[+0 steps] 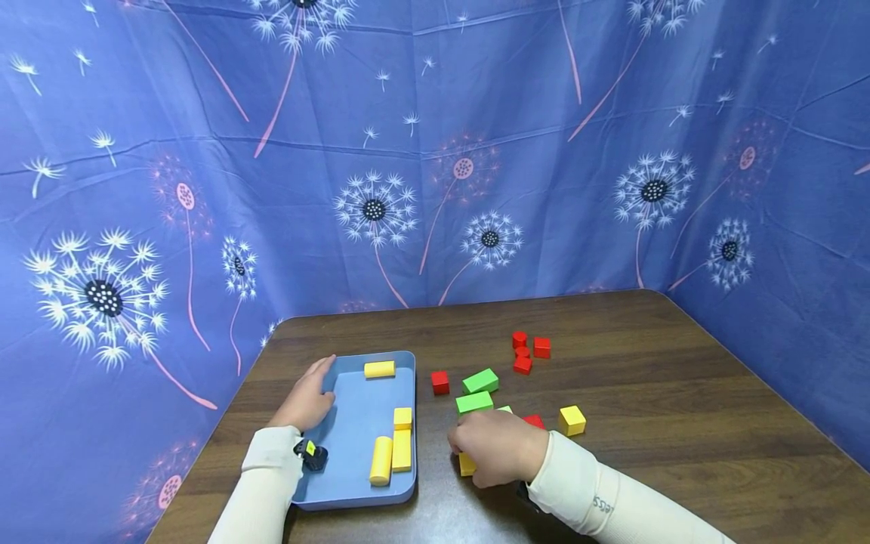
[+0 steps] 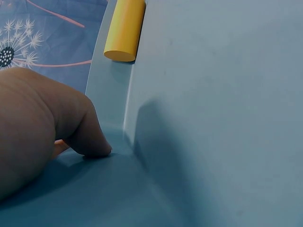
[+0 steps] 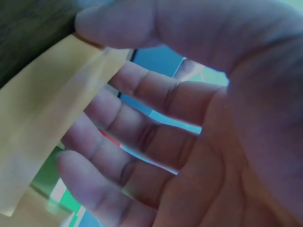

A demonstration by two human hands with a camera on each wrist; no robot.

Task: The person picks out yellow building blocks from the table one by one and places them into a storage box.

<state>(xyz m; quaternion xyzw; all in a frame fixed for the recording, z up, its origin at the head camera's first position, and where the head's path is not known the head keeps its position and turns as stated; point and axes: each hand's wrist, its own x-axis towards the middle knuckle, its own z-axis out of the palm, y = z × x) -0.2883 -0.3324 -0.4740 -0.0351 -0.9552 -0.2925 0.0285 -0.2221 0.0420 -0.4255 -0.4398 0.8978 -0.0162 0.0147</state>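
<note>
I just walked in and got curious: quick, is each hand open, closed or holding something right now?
Left hand: grips the side of the blue tray, thumb inside.
Right hand: holds a yellow block between thumb and fingers.

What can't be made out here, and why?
- Head: most of the held yellow block, behind the right hand.
- Head: near part of a red block, same hand.
- Left wrist: far end of a yellow cylinder, beyond the top edge.
- Right wrist: that block's outer end, left edge.
</note>
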